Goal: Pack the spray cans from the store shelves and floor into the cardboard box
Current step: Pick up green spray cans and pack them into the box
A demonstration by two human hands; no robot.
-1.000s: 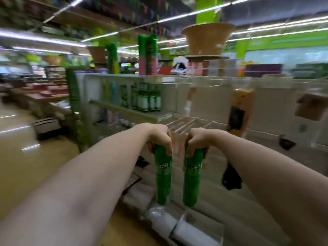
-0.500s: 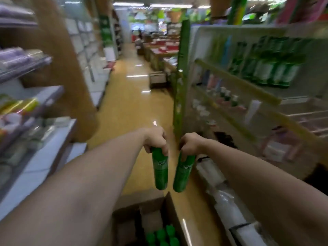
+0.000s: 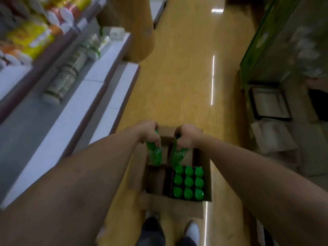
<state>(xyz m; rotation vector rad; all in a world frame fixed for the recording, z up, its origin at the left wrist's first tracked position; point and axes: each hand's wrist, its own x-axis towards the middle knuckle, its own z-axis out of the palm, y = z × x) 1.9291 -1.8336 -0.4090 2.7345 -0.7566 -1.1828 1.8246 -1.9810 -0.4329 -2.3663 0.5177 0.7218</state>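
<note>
While hands (image 3: 150,133) (image 3: 188,137) each grip a spray can (image 3: 155,155) (image 3: 177,157), cardboard box (image 3: 170,205) on glossy yellow floor (image 3: 186,77), shelves (image 3: 99,89) alongside

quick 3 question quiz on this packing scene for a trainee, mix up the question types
1. Multiple choice: what does the left hand grip?
A) a green spray can
B) a white bottle
C) nothing

2. True or false: the right hand is empty.

3. Fill in: the cardboard box on the floor shows ___ green caps, all packed on its right side.

Key
1. A
2. False: it grips a second green spray can.
3. nine
</note>
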